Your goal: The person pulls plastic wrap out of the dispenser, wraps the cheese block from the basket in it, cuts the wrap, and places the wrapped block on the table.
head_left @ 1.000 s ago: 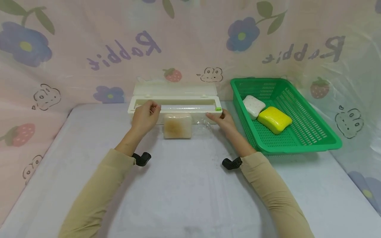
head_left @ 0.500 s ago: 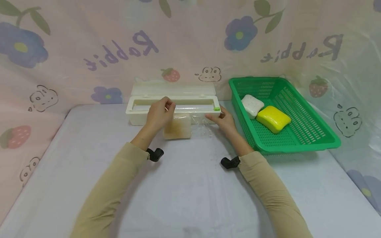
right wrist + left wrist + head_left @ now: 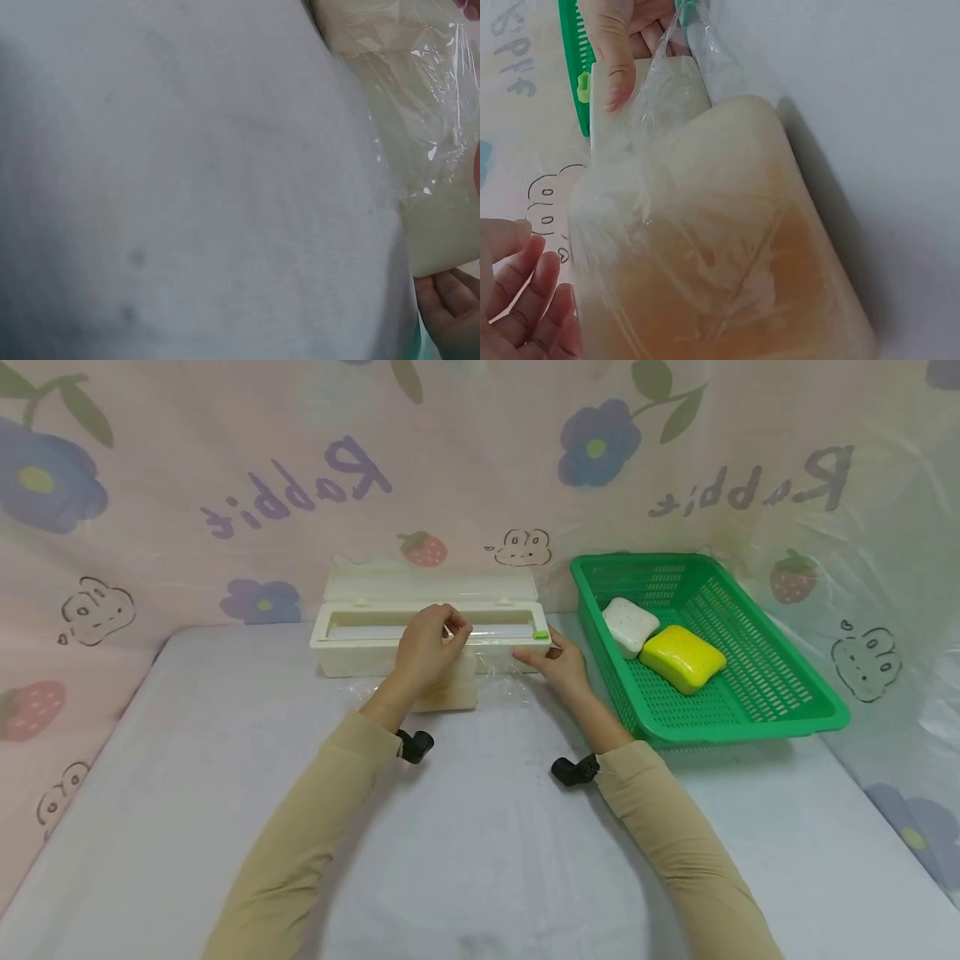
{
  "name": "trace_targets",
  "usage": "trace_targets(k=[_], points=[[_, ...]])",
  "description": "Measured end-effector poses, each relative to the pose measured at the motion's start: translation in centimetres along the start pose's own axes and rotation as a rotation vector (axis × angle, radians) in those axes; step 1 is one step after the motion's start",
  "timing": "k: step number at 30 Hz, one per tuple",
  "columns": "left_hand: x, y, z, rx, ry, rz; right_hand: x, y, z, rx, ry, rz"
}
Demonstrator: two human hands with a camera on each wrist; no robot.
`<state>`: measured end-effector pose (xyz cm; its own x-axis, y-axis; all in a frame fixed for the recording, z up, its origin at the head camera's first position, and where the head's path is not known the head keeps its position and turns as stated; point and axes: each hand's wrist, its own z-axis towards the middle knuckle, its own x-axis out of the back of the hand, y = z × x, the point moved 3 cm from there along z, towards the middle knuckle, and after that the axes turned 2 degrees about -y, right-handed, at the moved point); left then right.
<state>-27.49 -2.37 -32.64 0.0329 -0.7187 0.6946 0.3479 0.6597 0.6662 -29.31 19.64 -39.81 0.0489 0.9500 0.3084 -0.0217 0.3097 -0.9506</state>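
A white cling film dispenser (image 3: 352, 658) sits at the back of the table, its lid raised. My right hand (image 3: 562, 670) grips its right end, thumb on the front, beside a small green slider (image 3: 540, 635). My left hand (image 3: 431, 647) is over the dispenser's front edge, fingers loosely curled; nothing shows between them in the left wrist view. Just in front lies a cream block (image 3: 727, 270) with a brown patch, covered by clear cling film (image 3: 420, 127) that also drapes over the dispenser's front. In the head view, my left hand hides part of the block.
At the right stands a green plastic basket (image 3: 750, 727) holding a white speckled block (image 3: 630, 625) and a yellow block (image 3: 684, 658). A printed curtain (image 3: 450, 460) hangs close behind the dispenser. White cloth (image 3: 480, 860) covers the table.
My left hand has moved right along the dispenser's front edge, from its left part to past the middle, and now overlaps the block. The right hand keeps its grip on the right end.
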Motion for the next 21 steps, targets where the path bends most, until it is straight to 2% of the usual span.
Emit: trace_targets(k=[14, 18, 21], points=[[-2.5, 0.7, 1.8, -0.066, -0.116, -0.058, -0.2, 0.6, 0.2, 0.015, -0.012, 0.067], [-3.1, 1.0, 2.5, -0.109, -0.136, -0.103, -0.1, 0.4, 0.1, 0.041, -0.021, 0.083], [-3.6, 1.3, 3.0, -0.116, -0.162, -0.16, 0.0, 0.4, 0.2, 0.054, -0.023, 0.079]])
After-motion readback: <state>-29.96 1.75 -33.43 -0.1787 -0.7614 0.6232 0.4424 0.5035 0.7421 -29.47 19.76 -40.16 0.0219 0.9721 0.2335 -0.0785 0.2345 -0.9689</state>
